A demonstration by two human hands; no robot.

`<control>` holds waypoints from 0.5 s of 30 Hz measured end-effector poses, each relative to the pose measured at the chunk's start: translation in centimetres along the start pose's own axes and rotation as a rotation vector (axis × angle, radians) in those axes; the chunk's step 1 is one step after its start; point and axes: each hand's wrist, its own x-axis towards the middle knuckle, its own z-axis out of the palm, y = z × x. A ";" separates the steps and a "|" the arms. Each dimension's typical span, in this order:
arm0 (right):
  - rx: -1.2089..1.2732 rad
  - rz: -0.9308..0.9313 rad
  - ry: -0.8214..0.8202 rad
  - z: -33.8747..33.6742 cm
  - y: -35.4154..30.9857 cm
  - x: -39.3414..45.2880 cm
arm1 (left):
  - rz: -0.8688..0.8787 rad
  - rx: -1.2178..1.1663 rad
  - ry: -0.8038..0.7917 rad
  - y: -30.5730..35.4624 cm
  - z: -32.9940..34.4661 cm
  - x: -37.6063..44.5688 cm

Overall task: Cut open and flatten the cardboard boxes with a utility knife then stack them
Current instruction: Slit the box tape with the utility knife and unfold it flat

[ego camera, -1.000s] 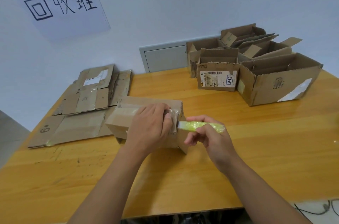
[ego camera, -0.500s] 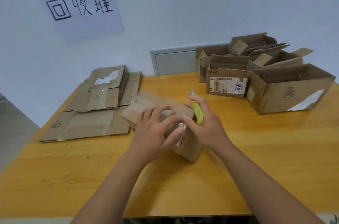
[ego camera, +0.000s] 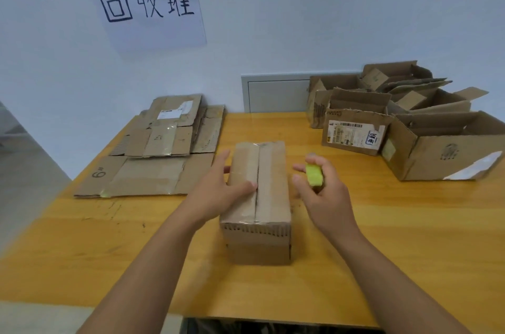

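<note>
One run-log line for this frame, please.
left hand steadying taped box | right hand holding yellow knife beside box | flattened stack far left

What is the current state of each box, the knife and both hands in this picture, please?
taped box: closed, upright.
left hand: resting flat on it.
right hand: gripping the knife.
utility knife: held, blade not visible.
flattened stack: lying flat.
open boxes: uncut, flaps up.
</note>
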 end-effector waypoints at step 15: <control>-0.151 0.135 0.044 1.0 0.3 -0.9 | 0.271 0.805 -0.182 4.3 -0.3 0.7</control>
